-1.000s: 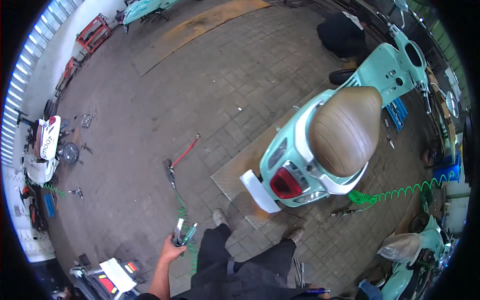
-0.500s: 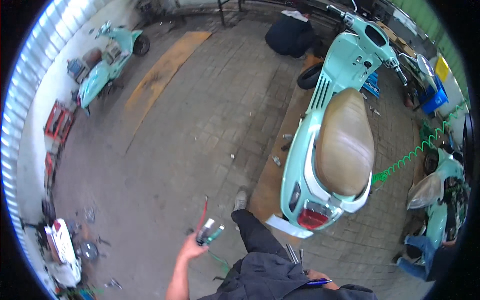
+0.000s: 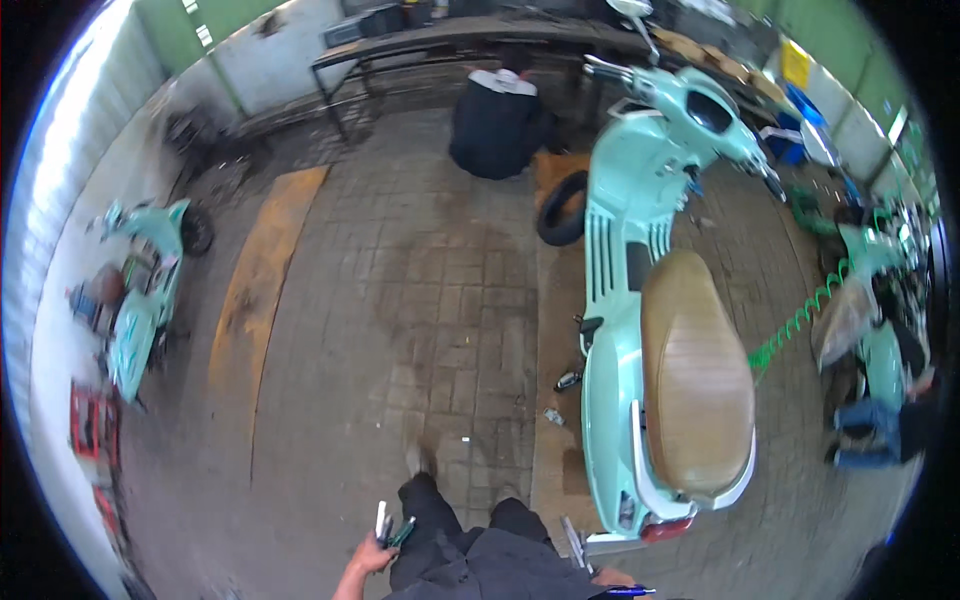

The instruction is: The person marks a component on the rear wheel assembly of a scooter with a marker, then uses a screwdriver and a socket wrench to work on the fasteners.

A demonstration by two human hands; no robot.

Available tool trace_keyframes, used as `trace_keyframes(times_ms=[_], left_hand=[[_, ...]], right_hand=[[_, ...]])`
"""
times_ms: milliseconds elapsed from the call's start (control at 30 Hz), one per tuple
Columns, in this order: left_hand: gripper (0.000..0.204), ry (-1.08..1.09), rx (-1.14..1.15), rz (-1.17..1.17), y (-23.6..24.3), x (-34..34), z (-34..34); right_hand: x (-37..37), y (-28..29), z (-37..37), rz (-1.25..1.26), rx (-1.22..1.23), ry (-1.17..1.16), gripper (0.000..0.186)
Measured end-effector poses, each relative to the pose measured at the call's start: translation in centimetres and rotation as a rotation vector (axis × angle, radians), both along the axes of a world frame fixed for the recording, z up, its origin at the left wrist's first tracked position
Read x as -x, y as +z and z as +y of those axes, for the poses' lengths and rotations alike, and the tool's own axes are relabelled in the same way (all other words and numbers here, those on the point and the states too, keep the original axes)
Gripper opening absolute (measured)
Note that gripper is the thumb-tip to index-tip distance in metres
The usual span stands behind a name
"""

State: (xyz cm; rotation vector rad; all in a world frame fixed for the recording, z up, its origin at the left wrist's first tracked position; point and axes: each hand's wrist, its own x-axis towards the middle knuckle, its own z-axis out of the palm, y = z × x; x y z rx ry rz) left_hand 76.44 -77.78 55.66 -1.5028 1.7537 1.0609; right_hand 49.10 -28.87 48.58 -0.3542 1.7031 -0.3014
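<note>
My left hand (image 3: 372,555) is closed around a silver tool (image 3: 382,518) and a green tool (image 3: 404,531) at the lower centre. My right hand (image 3: 608,578) is low by my dark clothing, its fingers mostly hidden, with silver metal tools (image 3: 573,541) and a slim blue item (image 3: 630,590) beside it. Ahead and to the right stands a mint-green scooter (image 3: 613,390) with a tan seat (image 3: 697,370), its rear near my right hand.
A co-worker (image 3: 492,130) crouches by a long bench (image 3: 400,42) at the back, near a loose tyre (image 3: 560,212). A second scooter (image 3: 140,320) and red racks (image 3: 92,420) line the left. Another co-worker (image 3: 880,432), another scooter (image 3: 880,355) and a green coiled hose (image 3: 800,320) are right.
I have moved forward along the scooter and my view has turned up toward the bench. The red hose has left view. My left hand still grips the tools.
</note>
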Motion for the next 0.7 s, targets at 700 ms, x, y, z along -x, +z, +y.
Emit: trace_keyframes(times_ms=[700], left_hand=[[0.081,-1.509,-0.794,-0.178,7.0,45.5,-18.1]], right_hand=[[-17.6,2.8,-33.6,-0.096,-0.3,-1.63,0.063]])
